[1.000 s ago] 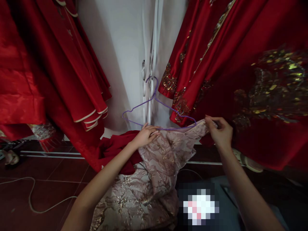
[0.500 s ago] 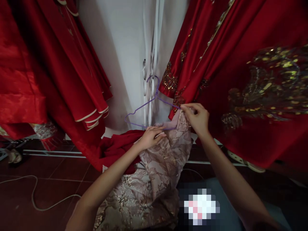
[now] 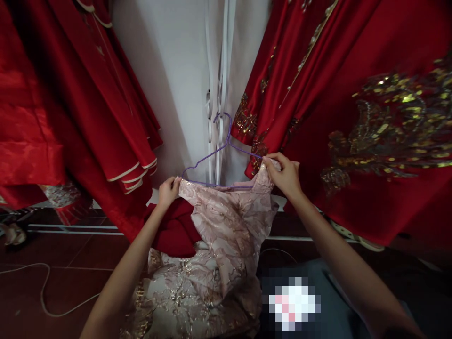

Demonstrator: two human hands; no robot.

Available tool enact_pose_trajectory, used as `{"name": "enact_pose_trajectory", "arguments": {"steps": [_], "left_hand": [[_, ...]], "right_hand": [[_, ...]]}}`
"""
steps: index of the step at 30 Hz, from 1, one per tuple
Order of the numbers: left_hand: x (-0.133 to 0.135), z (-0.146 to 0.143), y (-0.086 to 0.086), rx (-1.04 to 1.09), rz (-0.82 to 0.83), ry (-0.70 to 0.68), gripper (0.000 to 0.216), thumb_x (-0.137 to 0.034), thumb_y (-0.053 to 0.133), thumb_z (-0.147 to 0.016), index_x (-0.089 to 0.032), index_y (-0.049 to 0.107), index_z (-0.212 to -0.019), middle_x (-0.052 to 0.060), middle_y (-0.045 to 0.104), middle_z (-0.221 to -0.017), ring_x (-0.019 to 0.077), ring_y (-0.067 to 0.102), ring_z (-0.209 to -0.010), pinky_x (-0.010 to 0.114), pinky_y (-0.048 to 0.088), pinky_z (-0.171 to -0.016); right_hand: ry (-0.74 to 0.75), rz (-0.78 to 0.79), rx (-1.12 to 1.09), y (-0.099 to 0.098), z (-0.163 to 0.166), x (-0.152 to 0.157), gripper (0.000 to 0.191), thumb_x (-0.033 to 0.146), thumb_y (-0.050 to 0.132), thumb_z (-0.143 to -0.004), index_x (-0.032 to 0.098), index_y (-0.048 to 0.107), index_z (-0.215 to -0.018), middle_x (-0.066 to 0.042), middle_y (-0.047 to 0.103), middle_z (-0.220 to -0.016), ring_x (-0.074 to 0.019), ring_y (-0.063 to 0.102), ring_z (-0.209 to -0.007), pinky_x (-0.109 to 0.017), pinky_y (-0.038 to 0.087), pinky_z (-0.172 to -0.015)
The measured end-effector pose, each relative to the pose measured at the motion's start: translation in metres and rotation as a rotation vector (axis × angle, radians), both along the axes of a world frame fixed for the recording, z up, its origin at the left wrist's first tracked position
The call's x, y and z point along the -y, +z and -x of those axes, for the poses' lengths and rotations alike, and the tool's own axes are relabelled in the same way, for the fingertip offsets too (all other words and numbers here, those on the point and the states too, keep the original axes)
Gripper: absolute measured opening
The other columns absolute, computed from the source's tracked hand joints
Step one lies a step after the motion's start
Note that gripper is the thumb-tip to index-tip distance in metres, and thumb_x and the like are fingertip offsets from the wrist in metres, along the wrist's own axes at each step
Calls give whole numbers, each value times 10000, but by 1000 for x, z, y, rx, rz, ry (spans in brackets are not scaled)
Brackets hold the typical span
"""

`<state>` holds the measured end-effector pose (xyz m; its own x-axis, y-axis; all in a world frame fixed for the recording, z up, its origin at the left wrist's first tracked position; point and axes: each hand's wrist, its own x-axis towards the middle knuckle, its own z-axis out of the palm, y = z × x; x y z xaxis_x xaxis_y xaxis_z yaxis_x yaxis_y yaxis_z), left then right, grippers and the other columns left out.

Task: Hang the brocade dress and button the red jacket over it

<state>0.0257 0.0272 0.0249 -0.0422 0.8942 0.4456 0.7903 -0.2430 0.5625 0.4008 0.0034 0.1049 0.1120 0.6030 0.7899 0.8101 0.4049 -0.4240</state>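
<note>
A pale pink dress (image 3: 226,226) with shiny floral brocade spreads below a thin purple hanger (image 3: 208,154). My right hand (image 3: 284,174) pinches the dress's right shoulder, where the hanger's right arm runs into the fabric. At the other side my left hand (image 3: 169,192) is closed on the left shoulder edge, close to the hanger's left end. That left end still shows outside the cloth. The hanger's bottom bar passes along the neckline, and its hook stands up against the white metal poles (image 3: 219,94). The lower dress lies bunched toward me.
Red garments (image 3: 106,103) hang at the left, and red gowns (image 3: 353,94) with gold sequins at the right. Dark red cloth (image 3: 176,228) lies behind the dress. A pale cable (image 3: 44,292) crosses the tiled floor; shoes (image 3: 353,234) sit under the right gown.
My left hand has moved left from the middle of the neckline to the left shoulder edge, and the neckline is now spread wider. My right hand stays at the right shoulder.
</note>
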Motion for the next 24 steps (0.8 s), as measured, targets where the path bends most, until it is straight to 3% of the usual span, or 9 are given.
{"name": "enact_pose_trajectory", "arguments": {"steps": [6, 16, 24], "left_hand": [[-12, 22, -10, 6, 46, -105, 470, -512, 349, -848, -151, 645, -903, 38, 669, -776, 145, 562, -709, 198, 397, -618], [-17, 24, -2, -51, 82, -87, 527, -542, 365, -834, -148, 691, -961, 51, 710, -822, 176, 604, -747, 203, 403, -606], [-18, 25, 0, -41, 99, -59, 524, -551, 394, -819, -152, 700, -965, 51, 717, -822, 193, 618, -753, 211, 411, -603]], "right_hand": [[45, 41, -25, 5, -4, -3, 243, 492, 524, -817, 281, 643, -839, 18, 698, -809, -198, 623, -734, -353, 400, -801], [53, 40, -28, 4, -8, -6, 240, 496, 531, -811, 289, 648, -834, 25, 707, -840, -208, 632, -780, -381, 384, -864], [54, 36, -29, 6, -8, -4, 247, 500, 534, -807, 284, 652, -824, 22, 703, -804, -206, 629, -743, -369, 405, -824]]}}
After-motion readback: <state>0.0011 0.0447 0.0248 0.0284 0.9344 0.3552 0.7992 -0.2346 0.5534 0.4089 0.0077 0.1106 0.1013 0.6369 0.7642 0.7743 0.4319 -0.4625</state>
